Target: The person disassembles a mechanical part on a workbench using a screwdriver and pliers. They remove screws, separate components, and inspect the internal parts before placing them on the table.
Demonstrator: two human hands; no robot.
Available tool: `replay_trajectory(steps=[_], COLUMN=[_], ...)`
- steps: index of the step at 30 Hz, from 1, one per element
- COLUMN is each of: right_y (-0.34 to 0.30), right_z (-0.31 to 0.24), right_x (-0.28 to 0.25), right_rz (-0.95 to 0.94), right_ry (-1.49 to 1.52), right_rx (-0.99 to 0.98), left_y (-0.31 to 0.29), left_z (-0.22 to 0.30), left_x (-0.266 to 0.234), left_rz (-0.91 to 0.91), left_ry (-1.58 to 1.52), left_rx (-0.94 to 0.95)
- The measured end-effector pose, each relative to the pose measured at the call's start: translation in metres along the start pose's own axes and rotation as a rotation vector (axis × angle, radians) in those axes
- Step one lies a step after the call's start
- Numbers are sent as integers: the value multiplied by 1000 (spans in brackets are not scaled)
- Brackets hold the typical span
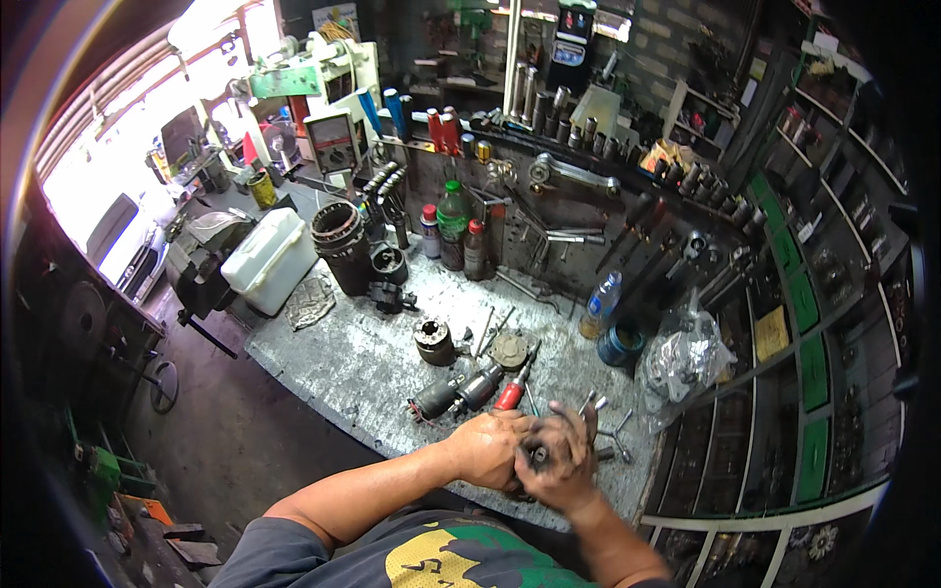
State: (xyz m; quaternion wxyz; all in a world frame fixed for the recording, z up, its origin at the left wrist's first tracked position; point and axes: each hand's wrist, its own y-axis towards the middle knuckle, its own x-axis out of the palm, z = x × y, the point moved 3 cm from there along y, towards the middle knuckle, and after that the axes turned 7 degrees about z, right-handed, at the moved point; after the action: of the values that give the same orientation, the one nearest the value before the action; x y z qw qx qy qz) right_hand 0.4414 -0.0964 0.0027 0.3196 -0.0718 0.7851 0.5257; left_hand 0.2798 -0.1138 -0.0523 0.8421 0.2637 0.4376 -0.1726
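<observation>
Above the near edge of the metal workbench (377,377), my left hand (487,449) and my right hand (564,461) come together around a dark, greasy round metal part (537,455) with a hole in its end. My right hand's fingers wrap over it, slightly smeared by motion; my left hand's are closed against its side. Much of the part is hidden. Just beyond lie a red-handled screwdriver (511,395), a starter-motor-like cylinder (456,392) and a round metal cap (511,349). A short hollow cylinder (433,343) stands farther back. Several small wrenches (616,433) rest right of my hands.
A large dark housing (343,245) and a white plastic box (270,260) stand at the left. Spray cans (475,250) and a green bottle (453,220) line the back. A clear plastic bag (688,348), a blue can (620,343) and a shelf (814,372) are at the right.
</observation>
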Motion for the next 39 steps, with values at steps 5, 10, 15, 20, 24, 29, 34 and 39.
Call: replay_trajectory(steps=[5,10,15,20,24,29,34,39], right_y=[-10,-17,-53,-61,-35,-16,-8,9], right_z=[26,5,-31,45,100,72,9,42], right_x=[-9,-7,20,20,35,38,8,-7], right_rz=[-140,228,435,415,-1,284,-190,-699], right_ry=[815,374,216,647,1482,1149,-24,180], right_rx=[270,225,610,588,1026,1394,964,1175], left_y=[1,0,-5,-4,-5,3,25,26], left_z=[1,6,5,2,2,4,2,-3], left_x=[-1,-2,1,11,19,21,23,36], left_rz=[-42,31,46,65,88,54,169,171], left_ry=[-4,-2,-54,16,15,27,-34,-9], left_rx=[6,-18,9,28,-35,-140,-176,-93])
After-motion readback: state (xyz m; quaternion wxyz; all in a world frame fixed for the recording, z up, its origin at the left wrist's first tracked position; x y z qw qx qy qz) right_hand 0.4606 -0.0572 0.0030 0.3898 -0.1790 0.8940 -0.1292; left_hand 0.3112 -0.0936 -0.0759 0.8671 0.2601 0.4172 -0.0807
